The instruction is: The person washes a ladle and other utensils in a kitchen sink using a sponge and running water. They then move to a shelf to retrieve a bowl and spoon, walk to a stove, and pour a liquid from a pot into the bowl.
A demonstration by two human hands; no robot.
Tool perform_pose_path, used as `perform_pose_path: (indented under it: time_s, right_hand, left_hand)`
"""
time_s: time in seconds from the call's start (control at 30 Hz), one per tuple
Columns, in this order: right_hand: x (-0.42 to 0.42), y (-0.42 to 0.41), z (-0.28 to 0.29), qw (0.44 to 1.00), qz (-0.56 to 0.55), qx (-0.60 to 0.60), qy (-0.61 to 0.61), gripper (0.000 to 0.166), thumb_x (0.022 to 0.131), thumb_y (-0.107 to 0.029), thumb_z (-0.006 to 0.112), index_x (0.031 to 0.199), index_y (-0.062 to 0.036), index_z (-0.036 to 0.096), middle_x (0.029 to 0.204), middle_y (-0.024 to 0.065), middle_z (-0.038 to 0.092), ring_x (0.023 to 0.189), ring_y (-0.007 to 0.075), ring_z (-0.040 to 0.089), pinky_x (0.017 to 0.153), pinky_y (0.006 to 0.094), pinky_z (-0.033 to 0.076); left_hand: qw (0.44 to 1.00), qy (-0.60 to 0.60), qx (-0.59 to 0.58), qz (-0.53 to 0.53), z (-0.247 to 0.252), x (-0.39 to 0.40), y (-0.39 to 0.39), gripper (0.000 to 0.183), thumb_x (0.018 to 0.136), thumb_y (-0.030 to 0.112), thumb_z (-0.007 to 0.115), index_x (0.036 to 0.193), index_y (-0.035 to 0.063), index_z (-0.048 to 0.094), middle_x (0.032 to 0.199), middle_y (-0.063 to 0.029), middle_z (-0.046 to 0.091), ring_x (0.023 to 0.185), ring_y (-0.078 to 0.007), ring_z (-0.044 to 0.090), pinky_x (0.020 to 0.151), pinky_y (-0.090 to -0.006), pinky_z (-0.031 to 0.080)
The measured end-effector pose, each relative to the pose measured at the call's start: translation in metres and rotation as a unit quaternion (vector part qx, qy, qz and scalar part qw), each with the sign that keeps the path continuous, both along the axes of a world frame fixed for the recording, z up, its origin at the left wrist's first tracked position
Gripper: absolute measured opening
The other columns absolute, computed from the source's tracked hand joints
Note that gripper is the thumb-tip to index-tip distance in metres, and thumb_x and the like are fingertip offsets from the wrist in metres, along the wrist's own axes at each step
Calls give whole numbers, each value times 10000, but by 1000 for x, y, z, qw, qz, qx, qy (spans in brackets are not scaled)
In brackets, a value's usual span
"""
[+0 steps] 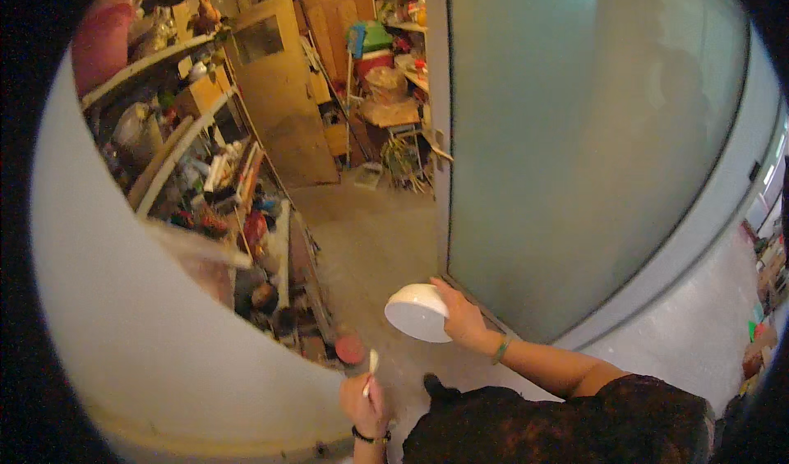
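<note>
A white bowl (416, 313) is tilted on its side, its hollow facing down toward the viewer, and my right hand (463, 321) grips its right edge. A green bangle (501, 349) circles that wrist. Lower and to the left, my left hand (363, 402) is closed around a small pale utensil (373, 361), perhaps a spoon, whose end points up. A dark beaded bracelet (371, 436) is on the left wrist. The two hands are apart. What the bowl holds, if anything, cannot be made out.
A frosted glass door (555, 156) with a metal frame stands to the right. Crowded shelves (185, 125) line the left, beyond a pale wall (185, 353). A wooden door (283, 94) and a cluttered stool (391, 112) stand farther back. A red round object (350, 349) is low near the wall's end.
</note>
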State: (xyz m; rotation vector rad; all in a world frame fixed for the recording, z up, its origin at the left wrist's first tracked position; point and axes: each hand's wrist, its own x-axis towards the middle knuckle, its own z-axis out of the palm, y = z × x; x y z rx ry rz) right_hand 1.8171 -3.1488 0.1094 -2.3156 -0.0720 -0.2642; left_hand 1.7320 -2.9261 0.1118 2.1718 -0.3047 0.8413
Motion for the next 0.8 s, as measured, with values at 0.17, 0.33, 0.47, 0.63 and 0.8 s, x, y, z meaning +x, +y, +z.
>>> perform_pose_path:
  time_s: [0.17,0.33,0.47,0.63,0.8]
  right_hand:
    - [151,20,26,981,116,-91,-125,764,664,24,540,1323,-260,278,1158,217,435,993,394,489,766,410,466]
    - [326,15,24,952,104,-131,-256,725,694,20,502,1321,-279,293,1145,266,420,998,409,485,752,416,475]
    - [471,-6,8,958,-15,-156,-239,694,685,21,509,1298,-251,329,1103,215,430,927,374,512,710,408,480]
    - [636,-39,-9,964,-92,-177,-174,776,692,26,506,1341,-294,225,1081,199,426,891,387,508,653,425,482]
    - [776,-62,-41,964,-139,-217,65,680,772,-36,470,1349,-269,195,1026,248,450,876,355,524,678,409,467]
  left_hand:
    - [988,102,-39,112,2,94,23,153,818,126,514,794,-20,554,702,-148,543,646,-280,511,568,-356,406]
    - [990,58,66,111,-9,197,42,176,846,196,499,853,37,575,750,-123,561,671,-271,514,618,-381,419]
    - [985,-12,101,136,13,286,40,207,881,180,451,839,35,592,734,-114,569,655,-296,511,623,-383,427]
    - [962,-51,111,245,-18,417,52,174,861,121,474,785,-2,571,736,-150,562,635,-327,501,584,-421,414]
    - [938,-8,252,239,0,531,51,175,853,79,464,756,-27,565,740,-177,555,621,-328,504,564,-400,420]
